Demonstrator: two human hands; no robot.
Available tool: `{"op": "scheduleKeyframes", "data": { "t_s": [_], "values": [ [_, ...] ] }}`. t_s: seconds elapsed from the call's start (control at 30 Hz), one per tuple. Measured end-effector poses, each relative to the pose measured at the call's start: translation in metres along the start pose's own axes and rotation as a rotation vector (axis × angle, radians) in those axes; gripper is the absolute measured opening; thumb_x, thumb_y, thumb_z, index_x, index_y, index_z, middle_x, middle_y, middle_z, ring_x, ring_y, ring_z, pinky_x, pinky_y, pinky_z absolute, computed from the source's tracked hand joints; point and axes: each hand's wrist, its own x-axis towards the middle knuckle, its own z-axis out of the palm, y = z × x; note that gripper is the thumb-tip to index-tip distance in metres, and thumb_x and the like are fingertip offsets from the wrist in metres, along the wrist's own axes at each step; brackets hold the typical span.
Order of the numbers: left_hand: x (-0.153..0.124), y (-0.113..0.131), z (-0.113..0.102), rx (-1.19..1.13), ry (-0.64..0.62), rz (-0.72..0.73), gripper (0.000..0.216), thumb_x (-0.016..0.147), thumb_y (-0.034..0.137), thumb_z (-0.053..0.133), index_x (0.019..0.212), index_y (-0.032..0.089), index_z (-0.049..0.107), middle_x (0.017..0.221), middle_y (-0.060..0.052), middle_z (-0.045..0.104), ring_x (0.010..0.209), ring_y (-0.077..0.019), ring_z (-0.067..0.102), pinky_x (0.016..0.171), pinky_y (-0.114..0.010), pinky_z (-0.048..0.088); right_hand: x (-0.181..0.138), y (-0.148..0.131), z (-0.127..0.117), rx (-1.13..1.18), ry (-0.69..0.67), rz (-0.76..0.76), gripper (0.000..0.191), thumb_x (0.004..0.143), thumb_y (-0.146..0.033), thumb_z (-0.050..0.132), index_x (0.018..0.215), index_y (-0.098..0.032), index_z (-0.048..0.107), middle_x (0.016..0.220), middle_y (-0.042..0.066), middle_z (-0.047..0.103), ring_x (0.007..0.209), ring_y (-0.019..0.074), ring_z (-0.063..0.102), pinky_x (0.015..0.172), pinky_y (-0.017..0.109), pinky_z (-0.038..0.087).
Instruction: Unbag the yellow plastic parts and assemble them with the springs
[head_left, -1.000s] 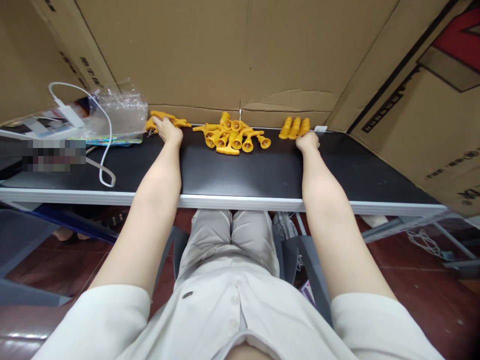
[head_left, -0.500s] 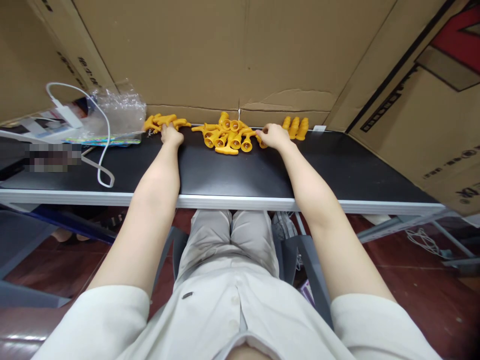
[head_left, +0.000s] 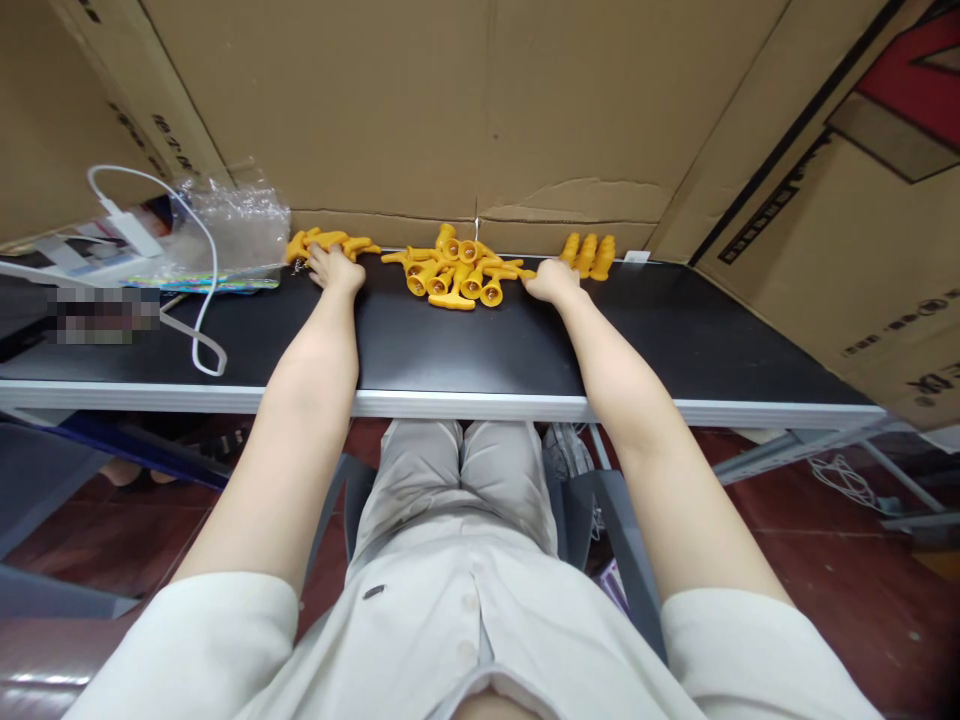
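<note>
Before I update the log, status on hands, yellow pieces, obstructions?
Left hand at left yellow pile, right hand at a partly hidden yellow piece; grips unclear. Central yellow pile between hands. Plastic bag beside left yellow pile, blocking neither hand.

Seeing brown cardboard panels (head_left: 390,120) lining the back, black tabletop (head_left: 465,345) in front, dark-red tiled floor (head_left: 817,580) below.

Pile (head_left: 459,272) lies left of cones (head_left: 586,258), cardboard (head_left: 480,120) apparently just behind

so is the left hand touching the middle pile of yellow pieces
Apart. The head view shows black tabletop between the left hand and the left end of the middle pile of yellow pieces.
</note>
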Motion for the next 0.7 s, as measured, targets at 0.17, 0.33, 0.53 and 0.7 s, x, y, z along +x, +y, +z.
{"op": "scheduleKeyframes", "data": {
  "t_s": [0.17,0.33,0.53,0.7],
  "values": [
    [-0.001,0.001,-0.003,0.023,-0.062,-0.014,0.066,0.095,0.007,0.062,0.161,0.010,0.060,0.179,-0.028,0.044,0.171,-0.0359,0.043,0.144,-0.052,0.032,0.000,0.002,0.001,0.029,0.016,0.031,0.052,0.111,-0.026,0.059,0.155,0.000,0.064,0.162,0.034,0.063,0.158,0.0435,0.059,0.131,0.059,0.047],
    [0.006,-0.004,0.000,-0.037,-0.031,-0.005,0.057,0.095,0.013,0.070,0.152,0.015,0.067,0.175,-0.026,0.049,0.166,-0.0375,0.049,0.141,-0.048,0.038,0.005,0.007,0.002,0.063,0.164,0.033,0.051,0.107,-0.018,0.055,0.154,-0.001,0.058,0.159,0.034,0.064,0.158,0.0430,0.057,0.133,0.062,0.040],
    [0.000,0.013,-0.005,-0.037,0.046,0.207,0.052,0.104,0.031,0.068,0.152,0.012,0.065,0.185,-0.020,0.037,0.175,-0.0333,0.031,0.141,-0.053,0.027,0.012,0.016,0.002,0.083,0.322,-0.083,0.046,0.113,-0.028,0.043,0.155,-0.015,0.059,0.160,0.028,0.061,0.154,0.0461,0.054,0.128,0.072,0.037],
    [-0.026,0.052,-0.006,-0.075,-0.030,0.618,0.067,0.100,0.028,0.066,0.167,0.031,0.057,0.187,-0.007,0.039,0.175,-0.0297,0.032,0.143,-0.048,0.032,-0.004,0.006,-0.011,0.035,0.323,-0.210,0.052,0.115,-0.034,0.039,0.159,-0.016,0.060,0.163,0.025,0.058,0.155,0.0440,0.050,0.129,0.064,0.037]
  ]
}}
